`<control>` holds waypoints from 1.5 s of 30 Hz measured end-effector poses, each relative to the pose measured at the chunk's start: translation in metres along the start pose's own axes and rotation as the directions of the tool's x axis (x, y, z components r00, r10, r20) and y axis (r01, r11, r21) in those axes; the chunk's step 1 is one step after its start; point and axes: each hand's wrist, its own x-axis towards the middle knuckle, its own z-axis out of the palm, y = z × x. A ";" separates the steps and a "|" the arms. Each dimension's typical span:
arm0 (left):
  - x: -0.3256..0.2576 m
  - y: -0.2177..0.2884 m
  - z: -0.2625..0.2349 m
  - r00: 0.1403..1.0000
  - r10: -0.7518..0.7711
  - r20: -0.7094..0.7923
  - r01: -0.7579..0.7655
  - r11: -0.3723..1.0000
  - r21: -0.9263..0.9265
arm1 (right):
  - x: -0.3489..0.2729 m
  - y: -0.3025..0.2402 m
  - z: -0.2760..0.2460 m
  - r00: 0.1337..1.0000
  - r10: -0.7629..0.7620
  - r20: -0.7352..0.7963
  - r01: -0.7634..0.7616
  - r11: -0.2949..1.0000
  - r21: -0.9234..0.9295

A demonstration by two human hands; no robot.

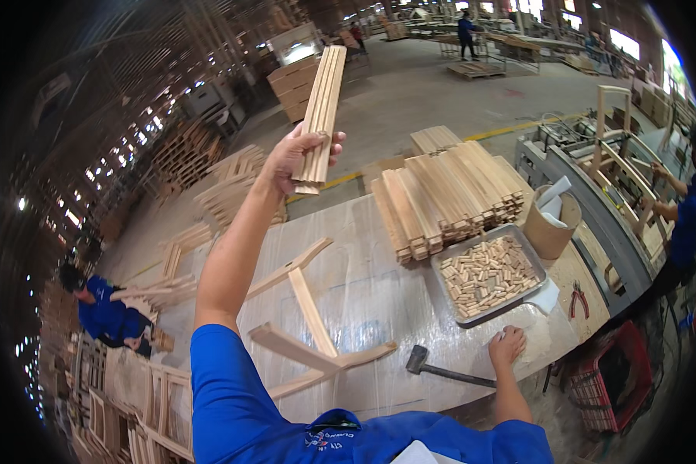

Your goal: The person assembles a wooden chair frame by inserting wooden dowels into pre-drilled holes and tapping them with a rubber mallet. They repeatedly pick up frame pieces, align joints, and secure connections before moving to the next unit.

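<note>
Raised over the table's far side, my left hand (292, 158) is closed around a small bundle of wooden slats (325, 93), which points up and away. My right hand (507, 346) is down at the table's right part, fingers curled; a bit of white shows at them, too small to name. Just beyond it stands a metal tray (472, 319) filled with short wooden dowels (487, 274). A hammer (417, 359) with a dark head lies left of my right hand. Left of the hammer, a jointed wooden frame (313, 309) and another wooden piece (294, 346) rest on the table.
Stacked slats (448, 189) cover the table's far right. A brown round container (551, 224) and red-handled pliers (578, 300) are beside the tray. A red crate (615, 379) stands below the right edge. Co-workers work at left (112, 309) and right (684, 224), near a machine (580, 193).
</note>
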 end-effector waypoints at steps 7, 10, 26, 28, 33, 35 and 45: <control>-0.138 0.001 -0.079 0.969 0.146 -0.199 -0.100 0.970 0.222 | -0.119 -0.030 -0.049 0.683 -0.522 0.511 0.476 0.849 0.230; -0.179 0.008 -0.115 0.967 0.157 -0.201 -0.112 0.969 0.219 | -0.134 -0.032 -0.045 0.715 -0.481 0.508 0.457 0.871 0.181; -0.483 -0.171 -0.287 0.662 -0.645 -0.381 0.557 0.764 -0.326 | -0.262 -0.093 -0.035 0.536 -0.013 0.844 -0.581 0.719 0.380; -0.511 -0.176 -0.299 0.627 -0.701 -0.338 0.604 0.713 -0.357 | -0.258 -0.094 -0.039 0.526 -0.022 0.850 -0.548 0.755 0.359; -0.564 -0.141 -0.329 0.410 -0.866 -0.286 0.864 0.469 -0.182 | -0.256 -0.098 -0.036 0.521 0.002 0.853 -0.511 0.802 0.311; -0.565 -0.122 -0.338 0.287 -0.857 -0.428 0.951 0.310 0.017 | -0.255 -0.098 -0.039 0.501 0.027 0.865 -0.512 0.815 0.271; -0.480 -0.124 -0.367 0.402 0.259 -0.878 0.281 0.878 0.388 | -0.229 -0.118 -0.050 0.376 0.146 0.915 -0.572 0.813 0.106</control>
